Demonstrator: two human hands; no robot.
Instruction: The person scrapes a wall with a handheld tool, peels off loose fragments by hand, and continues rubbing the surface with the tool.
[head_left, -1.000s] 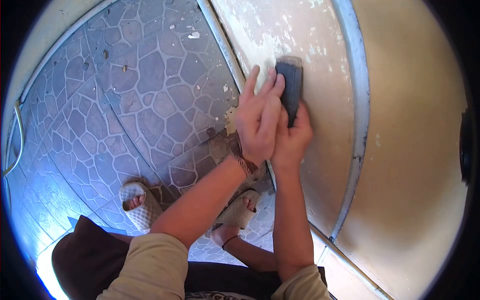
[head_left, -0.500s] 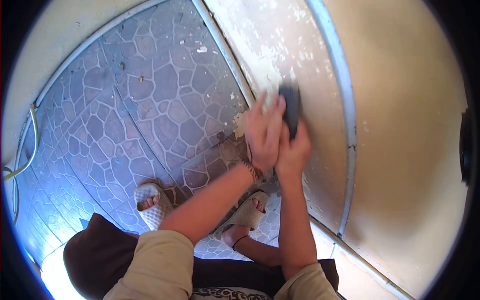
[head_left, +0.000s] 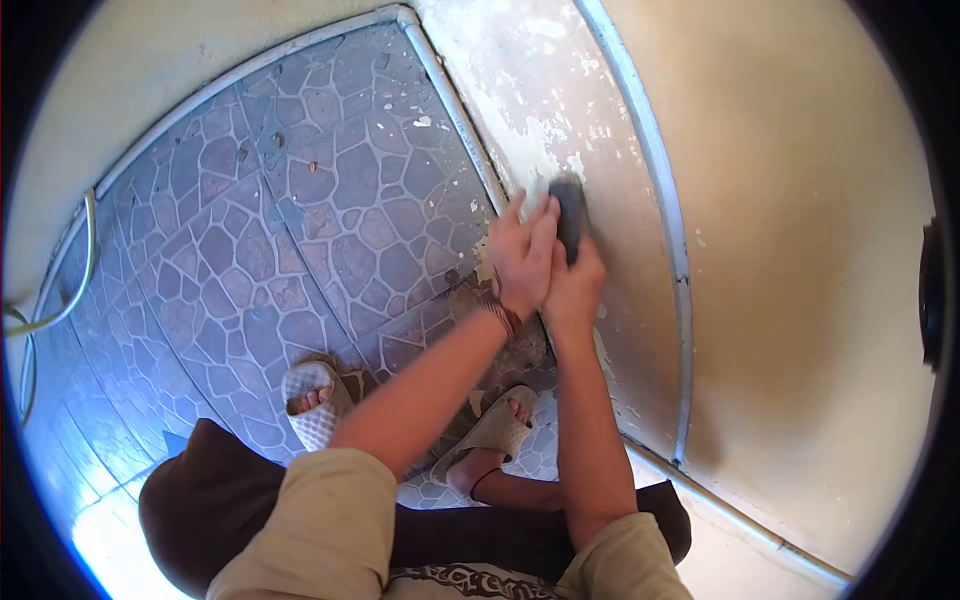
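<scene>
Head view: from where I stood, the dark block (head_left: 568, 215) sat just right of the middle of the frame, apparently against the patchy lower wall (head_left: 545, 140), its outline blurred. The right hand (head_left: 577, 290) gripped its near end, seemingly between thumb and fingers, though I couldn't tell how the hidden fingers were curled. The left hand (head_left: 520, 265) lay beside it with fingers loosely spread, some reaching onto the block and one standing apart. To my mind, good handling called for the face flat on the wall, the right hand guiding and the left adding even pressure, without letting a corner dig in; that stray finger was best kept off the rough surface. The tighter edges were the pale pipe (head_left: 455, 110) along the floor, upper centre, near the left fingers, and the raised strip (head_left: 655, 160) curving down right of the block. Between them, the wall seemed to leave more room lengthwise, toward the top of the frame, than sideways, where knuckles could catch on the pipe
</scene>
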